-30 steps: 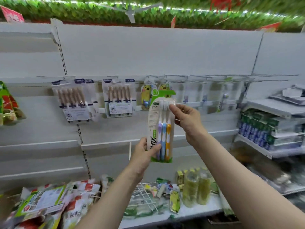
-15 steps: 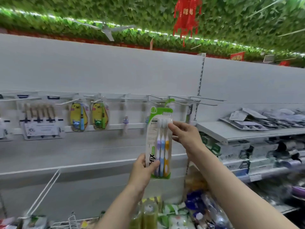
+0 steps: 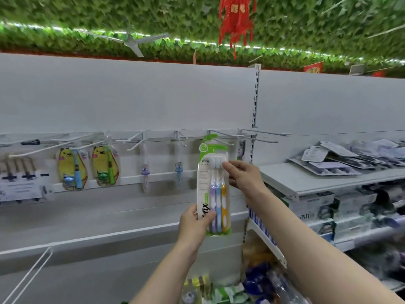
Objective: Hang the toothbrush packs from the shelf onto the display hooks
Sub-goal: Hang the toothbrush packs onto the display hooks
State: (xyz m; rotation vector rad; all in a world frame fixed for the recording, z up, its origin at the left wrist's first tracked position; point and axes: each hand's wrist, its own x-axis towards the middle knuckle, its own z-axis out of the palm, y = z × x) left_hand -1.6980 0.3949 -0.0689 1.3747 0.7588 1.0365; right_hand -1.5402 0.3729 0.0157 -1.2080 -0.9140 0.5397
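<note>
Right now the toothbrush pack (image 3: 213, 189) stands upright with its green hang tab at a white display hook (image 3: 221, 137), whether threaded or not you cannot tell. If the tab misses the hook tip, the pack may drop. Your left hand (image 3: 195, 222) pinches its lower left edge; your right hand (image 3: 243, 176) pinches its upper right.

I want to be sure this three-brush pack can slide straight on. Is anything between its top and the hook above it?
Nothing visible blocks it. The toothbrush pack, held by the left hand and right hand, has its green top right at the white hook. That hook's prong looks bare. Whether the hole is already threaded cannot be told.
</note>
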